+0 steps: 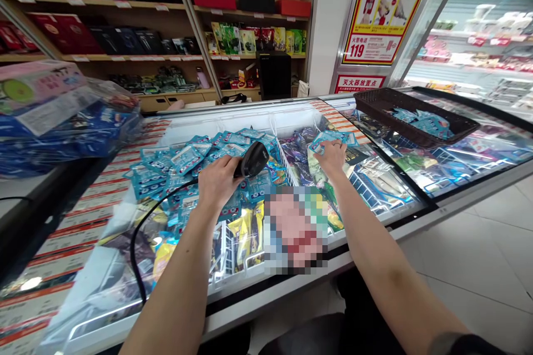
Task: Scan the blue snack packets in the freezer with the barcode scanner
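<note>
From where I stand, the left hand (217, 183) is closed around a black handheld scanner (255, 160), its head pointing toward the right hand (332, 156). A few flat blue packets (348, 137) lie under and just beyond the right fingers; those fingers curl over them, though I cannot tell whether they pinch one or only press down. I'd judge the step in hand to be sorting or picking up packets, with the scanner held ready. Lifting one would call for a fingertip at a free edge, since such thin, overlapping pouches could slide in company.

The big loose heap of packets (187, 160) spreads around and beyond the left grip, seemingly on the glass top. Below that grip the scanner's cable (132, 249) loops toward the near side, where it might catch on a pouch corner. Right of and beyond the right hand stands a brown tray (377, 102) with more blue packets, and the glass between looks free of them. The freezer's front edge (245, 308) runs beneath both forearms (a blurred patch (296, 230) between them hides whatever is there). Far left of the scanner grip, a wrapped bundle (54, 122) limits sideways room.
</note>
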The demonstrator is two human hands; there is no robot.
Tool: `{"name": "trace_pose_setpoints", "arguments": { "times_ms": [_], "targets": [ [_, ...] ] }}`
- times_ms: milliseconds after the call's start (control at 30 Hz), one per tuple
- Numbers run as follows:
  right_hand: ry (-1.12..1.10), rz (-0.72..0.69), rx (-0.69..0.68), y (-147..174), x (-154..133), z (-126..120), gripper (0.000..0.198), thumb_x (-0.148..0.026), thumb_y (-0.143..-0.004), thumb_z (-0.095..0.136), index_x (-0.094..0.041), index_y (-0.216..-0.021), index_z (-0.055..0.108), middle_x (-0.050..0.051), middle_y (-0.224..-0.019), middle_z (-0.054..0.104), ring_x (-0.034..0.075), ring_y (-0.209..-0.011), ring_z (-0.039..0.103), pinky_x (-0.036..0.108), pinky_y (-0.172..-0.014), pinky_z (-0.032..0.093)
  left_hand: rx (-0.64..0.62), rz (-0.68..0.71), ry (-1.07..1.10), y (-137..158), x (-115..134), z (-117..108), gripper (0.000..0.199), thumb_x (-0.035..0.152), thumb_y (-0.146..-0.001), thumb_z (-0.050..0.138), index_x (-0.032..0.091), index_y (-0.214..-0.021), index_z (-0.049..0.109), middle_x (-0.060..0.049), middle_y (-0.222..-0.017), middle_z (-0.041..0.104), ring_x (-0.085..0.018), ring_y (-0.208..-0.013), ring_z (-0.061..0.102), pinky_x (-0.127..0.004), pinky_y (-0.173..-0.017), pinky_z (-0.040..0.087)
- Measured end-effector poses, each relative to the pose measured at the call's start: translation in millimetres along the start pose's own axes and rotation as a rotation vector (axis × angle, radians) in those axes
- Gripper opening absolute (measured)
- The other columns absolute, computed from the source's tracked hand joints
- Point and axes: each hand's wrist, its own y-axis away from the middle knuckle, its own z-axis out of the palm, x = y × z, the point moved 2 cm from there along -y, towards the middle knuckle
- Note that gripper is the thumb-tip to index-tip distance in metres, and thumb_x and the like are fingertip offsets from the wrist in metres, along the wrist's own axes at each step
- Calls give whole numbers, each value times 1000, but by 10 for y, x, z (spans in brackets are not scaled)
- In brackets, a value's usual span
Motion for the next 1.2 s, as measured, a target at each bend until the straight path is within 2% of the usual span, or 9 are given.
{"name": "trace_pose_setpoints", "arguments": {
  "times_ms": [167, 300, 367, 533, 700, 800, 967, 1100, 1200],
  "targets": [
    [69, 35, 118, 16, 43, 8, 24, -28, -80, 57, -17, -101, 61, 20, -121, 49, 37, -119, 33, 55, -92, 29, 12, -23, 10, 4, -16, -24, 35, 33, -81, 54, 22, -113, 55, -9, -100, 62, -26, -97, 57, -34, -71, 41],
    [27, -106, 157, 62, -92, 71, 32, -38, -80, 59, -16, -104, 63, 19, -121, 51, 37, -119, 34, 55, -94, 27, 35, -89, 22, 9, -50, -49, 35, 32, -81, 53, 22, -114, 55, -9, -100, 62, -26, -98, 57, -34, -73, 41],
    [-27, -246, 49, 107, -230, 157, 33, -43, -81, 58, -19, -103, 66, 16, -111, 57, 34, -114, 41, 51, -93, 30, 46, -119, 26, 14, -65, -60, 34, 31, -81, 52, 23, -114, 55, -9, -101, 62, -26, -98, 56, -34, -72, 41],
    [-185, -598, -359, 307, -559, 386, 36, -54, -84, 51, -27, -99, 70, 5, -95, 64, 22, -97, 53, 38, -90, 36, 65, -143, 10, 27, -75, -79, 34, 32, -81, 52, 23, -114, 55, -8, -99, 62, -26, -97, 57, -33, -70, 40],
    [-126, -671, -453, 498, -692, 439, 53, -67, -69, 61, -35, -112, 64, 6, -115, 56, 27, -109, 45, 44, -95, 31, 58, -140, 14, 26, -73, -81, 35, 34, -81, 54, 23, -114, 55, -8, -99, 62, -26, -96, 57, -33, -69, 40],
    [-125, -700, -474, 554, -745, 426, 59, -69, -61, 67, -38, -112, 63, 4, -120, 53, 28, -112, 42, 47, -96, 29, 51, -137, 2, 22, -73, -76, 35, 34, -80, 54, 23, -113, 55, -9, -99, 62, -26, -96, 57, -33, -69, 40],
    [-266, -575, -527, 469, -712, 418, 52, -59, -62, 71, -27, -102, 60, 4, -109, 58, 26, -106, 49, 44, -91, 35, 46, -113, -14, 19, -74, -63, 35, 35, -81, 53, 22, -113, 55, -9, -99, 62, -26, -95, 57, -34, -69, 41],
    [-530, -309, -514, 298, -558, 474, 53, -47, -63, 72, -22, -102, 49, 0, -84, 62, 18, -76, 58, 34, -72, 46, 40, -88, -15, 16, -73, -51, 35, 37, -81, 54, 22, -113, 55, -9, -98, 62, -26, -95, 57, -34, -70, 41],
    [-637, -184, -417, 185, -444, 518, 48, -41, -64, 70, -22, -100, 45, -5, -71, 60, 16, -65, 58, 31, -65, 47, 43, -56, 2, 11, -59, -41, 35, 36, -81, 54, 22, -114, 55, -9, -98, 62, -26, -96, 57, -34, -70, 41]
  ]
}}
